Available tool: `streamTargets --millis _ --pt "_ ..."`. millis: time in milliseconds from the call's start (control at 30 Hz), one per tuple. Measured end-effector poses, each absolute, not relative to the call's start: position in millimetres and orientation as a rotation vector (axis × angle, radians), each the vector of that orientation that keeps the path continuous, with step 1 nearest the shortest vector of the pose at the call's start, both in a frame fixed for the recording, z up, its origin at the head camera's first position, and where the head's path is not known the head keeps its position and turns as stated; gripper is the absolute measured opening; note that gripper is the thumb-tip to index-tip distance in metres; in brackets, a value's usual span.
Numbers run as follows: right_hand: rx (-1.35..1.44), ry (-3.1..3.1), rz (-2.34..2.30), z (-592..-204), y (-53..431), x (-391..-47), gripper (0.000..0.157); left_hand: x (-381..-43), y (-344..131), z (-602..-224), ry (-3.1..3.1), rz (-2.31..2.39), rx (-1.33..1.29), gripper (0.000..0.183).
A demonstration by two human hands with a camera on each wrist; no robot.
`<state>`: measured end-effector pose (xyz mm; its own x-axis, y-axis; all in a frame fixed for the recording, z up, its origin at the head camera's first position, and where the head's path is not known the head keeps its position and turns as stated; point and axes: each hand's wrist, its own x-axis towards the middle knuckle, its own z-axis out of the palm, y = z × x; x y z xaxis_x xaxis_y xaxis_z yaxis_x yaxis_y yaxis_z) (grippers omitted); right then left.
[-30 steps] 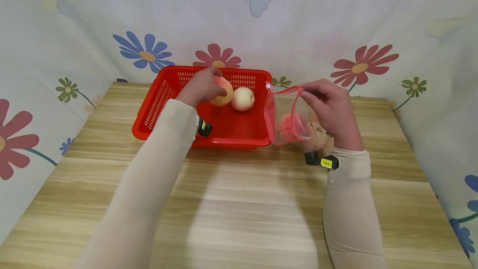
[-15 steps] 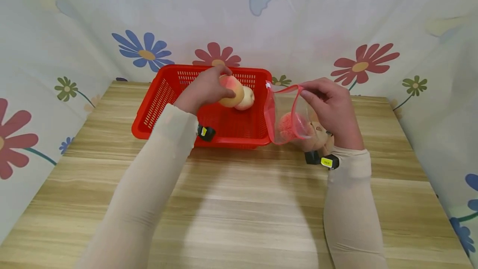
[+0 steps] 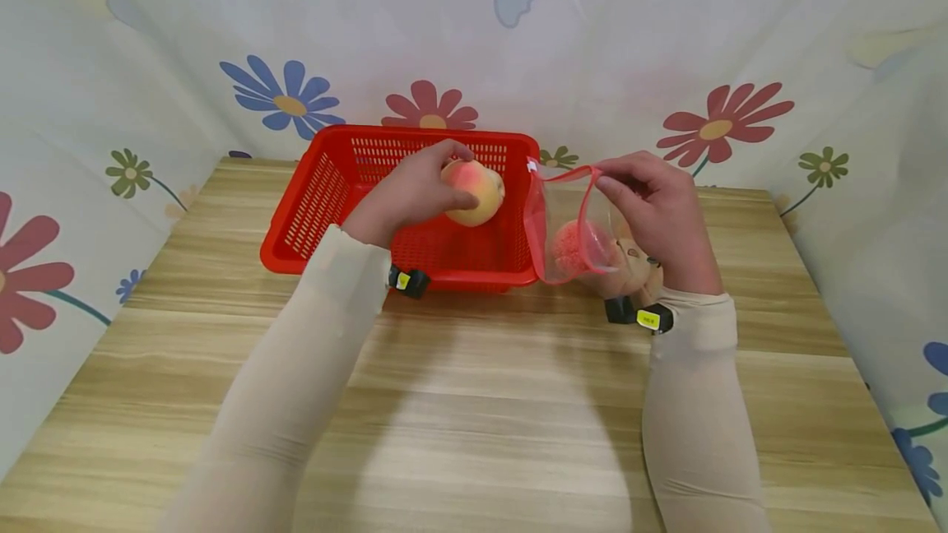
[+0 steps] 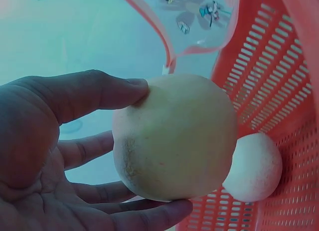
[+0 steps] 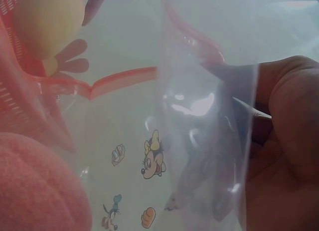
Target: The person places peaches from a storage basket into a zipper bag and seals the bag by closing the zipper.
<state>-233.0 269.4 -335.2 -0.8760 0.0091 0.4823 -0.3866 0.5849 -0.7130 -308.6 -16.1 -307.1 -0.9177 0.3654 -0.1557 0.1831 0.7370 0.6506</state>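
My left hand (image 3: 411,194) holds a yellow peach with a red blush (image 3: 480,194) between thumb and fingers, over the right half of the red basket (image 3: 459,280). A second, paler peach (image 4: 255,167) lies in the basket, mostly hidden behind the held one in the head view. To the basket's right, my right hand (image 3: 657,212) pinches the pink zip edge of a clear plastic bag (image 3: 536,233), whose mouth gapes. Inside the bag sits a pink, fuzzy-looking round fruit (image 3: 569,247). Cartoon figures (image 5: 154,158) are printed on the bag.
The basket's slotted walls stand close beside the bag. Below my right hand, tan rounded shapes (image 3: 633,270) with dark marks show by the bag. Behind the wood-grain table (image 3: 489,401) hangs a flower-printed cloth (image 3: 592,56).
My left hand has carried the peach rightward across the basket toward the bag, and the peach now covers most of the second one. The right hand keeps its place on the bag.
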Motion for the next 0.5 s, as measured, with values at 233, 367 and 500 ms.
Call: streamTargets --millis 233,367,500 --pt "0.312 -2.380 1.213 -336.1 269.3 -234.0 0.024 -301.2 -14.5 -310.2 2.638 1.005 0.447 0.071" --pt "0.315 -2.383 1.200 -336.7 269.3 -234.4 0.024 -296.0 -13.4 -310.5 2.630 1.026 0.461 0.068" --pt "0.315 -2.382 1.199 -337.0 269.0 -234.4 0.024 -291.4 -11.6 -311.8 2.621 1.072 0.472 0.066"
